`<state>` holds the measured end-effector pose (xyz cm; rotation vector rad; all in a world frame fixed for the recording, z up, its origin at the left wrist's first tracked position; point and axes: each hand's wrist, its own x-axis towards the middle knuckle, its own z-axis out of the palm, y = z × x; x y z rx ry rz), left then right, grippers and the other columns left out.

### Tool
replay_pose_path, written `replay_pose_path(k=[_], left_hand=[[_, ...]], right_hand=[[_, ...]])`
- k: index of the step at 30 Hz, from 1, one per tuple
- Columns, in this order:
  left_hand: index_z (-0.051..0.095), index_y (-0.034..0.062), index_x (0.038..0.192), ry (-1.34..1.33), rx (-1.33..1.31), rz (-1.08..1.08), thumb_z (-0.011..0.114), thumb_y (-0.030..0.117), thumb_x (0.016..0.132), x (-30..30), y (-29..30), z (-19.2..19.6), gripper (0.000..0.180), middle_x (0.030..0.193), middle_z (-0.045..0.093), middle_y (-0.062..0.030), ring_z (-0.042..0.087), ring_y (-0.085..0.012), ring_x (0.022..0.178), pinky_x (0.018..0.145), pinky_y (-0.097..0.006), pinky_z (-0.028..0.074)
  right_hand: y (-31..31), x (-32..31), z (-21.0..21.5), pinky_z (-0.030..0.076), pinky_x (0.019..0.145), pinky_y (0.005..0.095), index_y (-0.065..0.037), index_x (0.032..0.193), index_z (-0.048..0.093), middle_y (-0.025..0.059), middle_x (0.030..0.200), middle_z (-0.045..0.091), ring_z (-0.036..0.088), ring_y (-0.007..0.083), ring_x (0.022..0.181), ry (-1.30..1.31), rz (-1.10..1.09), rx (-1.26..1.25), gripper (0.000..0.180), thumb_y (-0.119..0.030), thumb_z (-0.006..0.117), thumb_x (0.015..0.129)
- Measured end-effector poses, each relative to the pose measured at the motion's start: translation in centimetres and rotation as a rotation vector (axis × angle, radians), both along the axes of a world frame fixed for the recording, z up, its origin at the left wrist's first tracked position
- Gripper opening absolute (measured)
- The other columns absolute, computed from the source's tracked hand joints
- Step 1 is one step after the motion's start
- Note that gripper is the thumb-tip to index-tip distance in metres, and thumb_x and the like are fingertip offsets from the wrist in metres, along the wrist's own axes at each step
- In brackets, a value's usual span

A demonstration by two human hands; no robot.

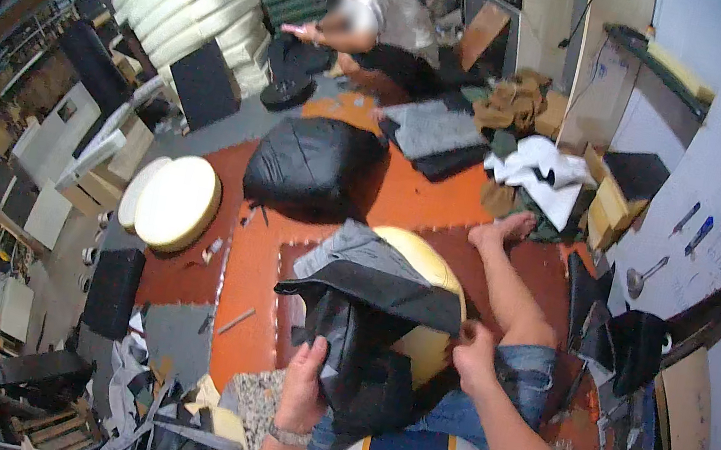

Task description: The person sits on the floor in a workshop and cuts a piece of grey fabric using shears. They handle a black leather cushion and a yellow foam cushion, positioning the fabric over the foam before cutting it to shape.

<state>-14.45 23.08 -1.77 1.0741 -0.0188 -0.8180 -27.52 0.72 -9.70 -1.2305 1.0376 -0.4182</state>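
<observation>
Now you have the black fabric (368,291) between your two hands, in the middle of the frame, a little below the centre. Its upper strip makes a long axis which runs almost level from left to right, and a grey face shows at its upper left part, while the rest hangs down in folds toward your lap

Your right hand (475,359) is at the right end of this strip: thumb and fingers are pressed together and pinch the edge, so from these fingers the fabric goes away to the left. Your left hand (302,396) is lower, at the left side of the hanging folds, with its thumb pointing up; the fabric lies above it and to the right. Its other fingers are partly hidden, so I cannot tell if they pinch the fabric or only support it

Behind the strip, the round yellow cushion (430,265) shows its top and right edge. This curved edge is just beside your right hand, which is therefore the nearer one, I judge. The stuffed black cushion (309,159) sits well apart, above the centre of the frame, on the orange mat (256,250)
</observation>
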Motion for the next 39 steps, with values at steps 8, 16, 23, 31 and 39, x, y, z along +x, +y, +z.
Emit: replay_pose_path(k=[8,16,23,31,39], left_hand=[[0.056,0.0039,0.134,0.156,0.075,-0.137,0.059,0.003,0.095,-5.1,3.1,-3.6,0.039,0.128,0.066,-0.0074,0.065,-0.0198,0.116,0.099,-0.037,0.053],[0.050,0.0031,0.139,0.211,-0.061,-0.087,0.060,0.008,0.090,-3.1,2.7,-0.6,0.051,0.130,0.066,-0.0106,0.067,-0.0235,0.115,0.101,-0.039,0.054],[0.055,0.0036,0.135,0.278,-0.103,0.030,0.056,0.014,0.094,-3.5,1.5,-0.1,0.043,0.124,0.069,-0.0128,0.071,-0.0267,0.106,0.094,-0.042,0.058],[0.058,0.0030,0.131,0.117,0.014,-0.057,0.057,0.021,0.098,-3.1,1.0,-0.7,0.038,0.119,0.070,-0.0127,0.072,-0.0267,0.101,0.091,-0.042,0.059],[0.059,0.0027,0.131,0.228,-0.006,0.104,0.050,0.033,0.104,-4.7,0.5,-0.1,0.042,0.123,0.069,-0.0114,0.069,-0.0253,0.110,0.099,-0.042,0.053]], right_hand=[[1.7,-1.8,2.3,0.044,0.100,0.0347,-0.001,0.132,0.053,0.0074,0.126,0.058,0.056,0.0190,0.111,-0.198,0.320,-0.015,0.057,-0.042,0.071,0.096],[-0.2,3.2,3.0,0.039,0.110,0.0378,0.001,0.142,0.047,0.0145,0.139,0.054,0.049,0.0252,0.130,-0.208,0.383,-0.083,0.082,-0.055,0.075,0.089],[7.4,-1.9,2.2,0.053,0.091,0.0393,-0.003,0.123,0.061,0.0092,0.114,0.068,0.065,0.0226,0.104,-0.097,0.661,0.889,0.069,-0.066,0.058,0.095],[7.7,-0.2,4.0,0.056,0.086,0.0403,-0.011,0.116,0.065,0.0068,0.103,0.071,0.068,0.0208,0.101,-0.490,0.254,0.891,0.045,-0.052,0.063,0.098],[8.9,-1.8,3.3,0.050,0.100,0.0433,-0.011,0.139,0.055,0.0050,0.127,0.068,0.063,0.0216,0.118,-0.316,0.746,0.957,0.071,-0.069,0.043,0.099]])
